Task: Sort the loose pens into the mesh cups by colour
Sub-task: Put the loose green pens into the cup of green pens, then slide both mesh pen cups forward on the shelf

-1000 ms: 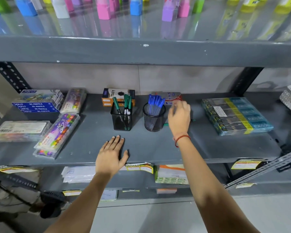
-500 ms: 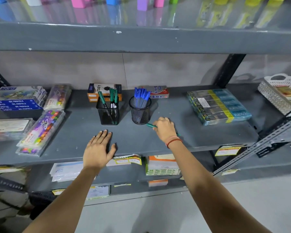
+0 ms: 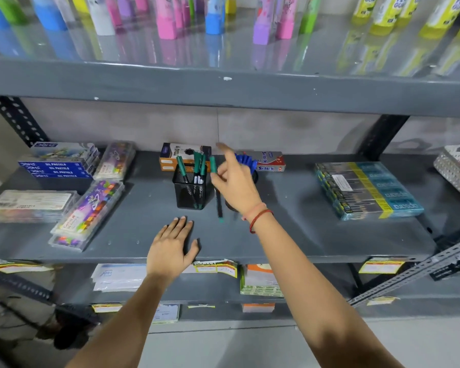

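Note:
A square black mesh cup (image 3: pixel 189 193) holds several green pens (image 3: pixel 198 166) at the middle of the grey shelf (image 3: pixel 290 224). Right of it, a round mesh cup (image 3: pixel 255 178) with blue pens (image 3: pixel 246 160) is mostly hidden behind my right hand (image 3: pixel 235 184). That hand is shut on a green pen (image 3: pixel 218 200), which hangs nearly upright between the two cups, cap up, just right of the square cup's rim. My left hand (image 3: pixel 170 248) lies flat, palm down, on the shelf's front edge below the square cup.
Oil pastel boxes (image 3: pixel 59 166) and crayon packs (image 3: pixel 88 213) fill the shelf's left side. A wrapped pack of pens (image 3: pixel 367 189) lies to the right, a white basket (image 3: pixel 457 168) beyond it. Two small boxes (image 3: pixel 270 162) stand behind the cups. Coloured bottles line the upper shelf.
My right hand took a green pen off the shelf right of the round cup, lifted it and carried it left beside the square cup. My left hand stayed flat.

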